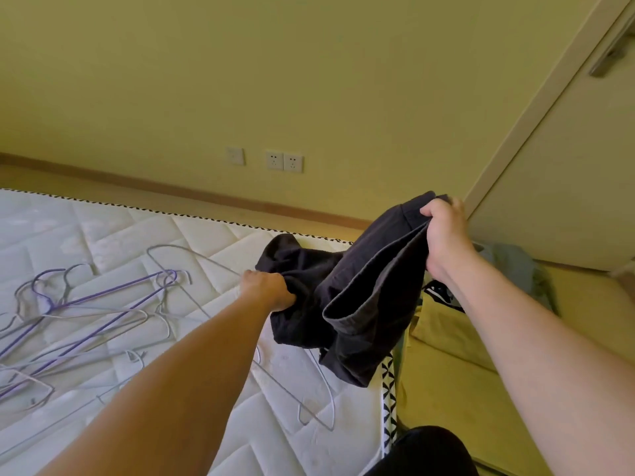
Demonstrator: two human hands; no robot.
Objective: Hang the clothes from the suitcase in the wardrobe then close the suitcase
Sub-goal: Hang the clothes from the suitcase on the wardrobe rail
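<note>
A bare quilted mattress (113, 231) with a black-and-white patterned edge fills the lower left, and everything else can be placed against it. On its left part lies a loose tangle of wire hangers (74, 321), some purple and some pale grey, overlapping one another. Nearer the mattress's right edge a single pale hanger (311, 403) lies flat on the quilting, partly under the outstretched left arm. Above that right part of the mattress, the left hand (266, 292) has its fingers curled into a bunch of a dark garment (347, 304), gripping its lower left end. The garment is lifted off the mattress and spreads up to the right, its folded hem hanging over the mattress's right edge. Past that edge, the right hand (443, 235) clutches the garment's upper end, fingers wrapped over the cloth, held higher than the left. Beyond the far side of the mattress, a wall carries a switch and two sockets (284, 161) above a wooden skirting. To the right of the mattress lies a yellowish surface with some grey-blue cloth (515, 262) on it, and behind that stands a pale door (563, 166) with a metal handle.
</note>
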